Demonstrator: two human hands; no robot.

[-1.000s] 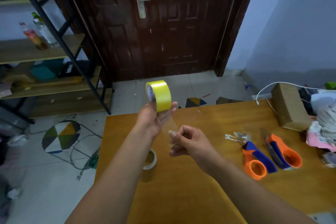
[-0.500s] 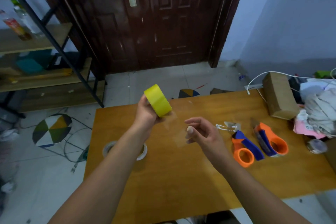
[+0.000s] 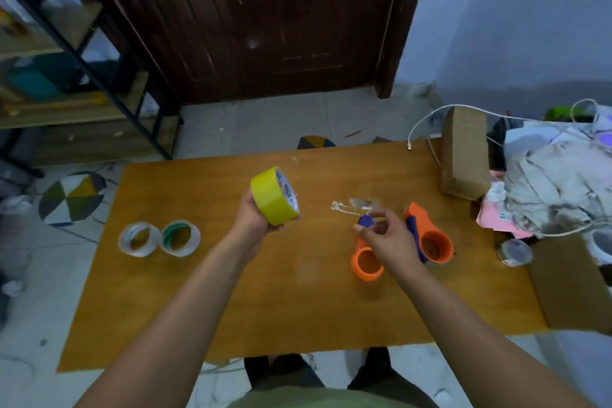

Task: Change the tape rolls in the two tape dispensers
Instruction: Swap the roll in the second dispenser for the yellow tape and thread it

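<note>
**Fresh roll in hand, dispensers not yet loaded**

The left hand (image 3: 253, 220) grips the yellow tape roll (image 3: 271, 200) above the table (image 3: 298, 308), well left of the dispensers. The right hand (image 3: 389, 240) hovers over the left dispenser (image 3: 362, 270), with the right dispenser (image 3: 437, 245) just beyond. Its fingers curl toward the thumb, but whether they pinch clear tape cannot be told. Two thin rolls (image 3: 159, 238) lie far left. The step appears to be loading the first roll. Next, carry it right and seat it on the hub.
</note>
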